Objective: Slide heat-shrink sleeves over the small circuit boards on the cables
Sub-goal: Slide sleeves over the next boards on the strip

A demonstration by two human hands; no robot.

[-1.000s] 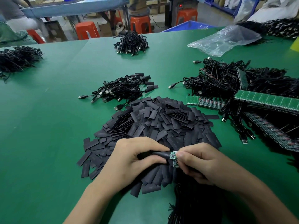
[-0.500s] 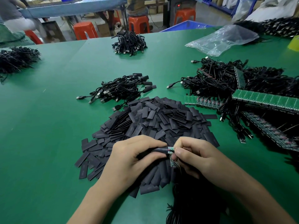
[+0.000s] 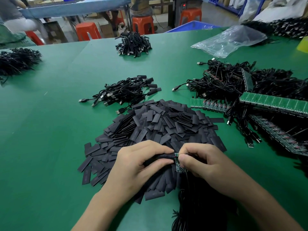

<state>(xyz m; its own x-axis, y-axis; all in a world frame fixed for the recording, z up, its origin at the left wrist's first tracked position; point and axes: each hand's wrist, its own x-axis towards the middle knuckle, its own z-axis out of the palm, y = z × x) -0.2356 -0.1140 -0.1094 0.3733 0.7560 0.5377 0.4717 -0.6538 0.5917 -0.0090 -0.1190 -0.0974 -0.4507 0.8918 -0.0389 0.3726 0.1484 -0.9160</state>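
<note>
left hand (image 3: 138, 165) pinching a black sleeve (image 3: 164, 156), right hand (image 3: 201, 162) gripping the small circuit board (image 3: 178, 165), near the table's (image 3: 50, 139) front edge

Electronics assembly workshop: hand work at a long bench.

A wide green-covered table (image 3: 50, 139) holds a heap of cut black heat-shrink sleeves (image 3: 158, 124) in the middle. Bundles of black USB cables (image 3: 123, 93) lie at twelve and ten o'clock. At two o'clock, strips of green circuit-board panels (image 3: 273, 101) sit tangled in more cable, and a clear plastic bag (image 3: 230, 40) lies at one o'clock. Past the far edge stand orange plastic stools (image 3: 87, 31), a blue crate (image 3: 191, 26), cardboard boxes (image 3: 106, 30) and another blue-topped bench (image 3: 75, 7).
</note>
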